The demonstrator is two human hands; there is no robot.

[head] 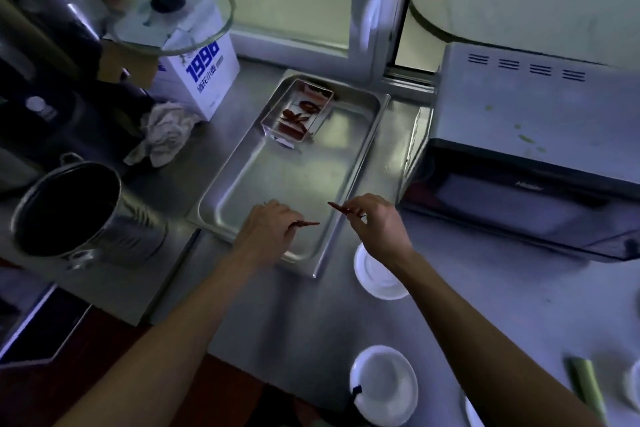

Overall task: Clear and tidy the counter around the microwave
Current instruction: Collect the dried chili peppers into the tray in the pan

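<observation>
A steel tray (360, 135) lies on the counter left of the microwave (526, 135). At its far end sits a small clear box (298, 111) with dried red chillies inside. My left hand (266, 229) hovers over the tray's near end and pinches a dried chilli (308, 224). My right hand (374, 222) is at the tray's near right rim, pinching another dried chilli (337, 207). The two chillies point toward each other, a short gap apart.
A steel pot (79, 215) stands at the left, a crumpled cloth (162, 135) and a white carton (204, 80) behind it, a glass lid (173, 17) on top. White bowls (377, 274) (384, 381) sit near the front; green stalk (585, 385) at right.
</observation>
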